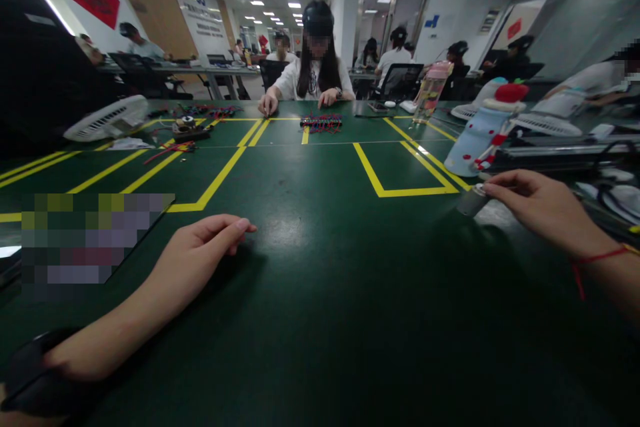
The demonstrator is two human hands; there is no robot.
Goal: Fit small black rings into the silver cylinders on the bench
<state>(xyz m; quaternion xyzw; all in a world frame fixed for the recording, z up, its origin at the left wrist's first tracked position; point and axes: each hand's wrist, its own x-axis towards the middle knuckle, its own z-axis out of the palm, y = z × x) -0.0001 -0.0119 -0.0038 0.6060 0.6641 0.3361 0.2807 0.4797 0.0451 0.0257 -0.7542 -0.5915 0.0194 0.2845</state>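
My right hand (543, 203) pinches the upper end of a small grey metal cylinder (471, 201), which tilts over the green table (310, 267) just past the corner of a yellow tape outline (415, 193). On the left, my left hand (213, 238) hovers low over the table with its fingers pressed together. Whether those fingers hold anything is too small to make out. Beyond my right hand stands a light blue bottle (473, 140) with a red top.
Across the table a person (320, 67) reaches toward a bundle of small wired parts (321, 123). A blurred flat item (95, 233) lies left, with a white fan (107, 119) behind. A pink-lidded bottle (431, 93) and cables (613, 180) are at the right.
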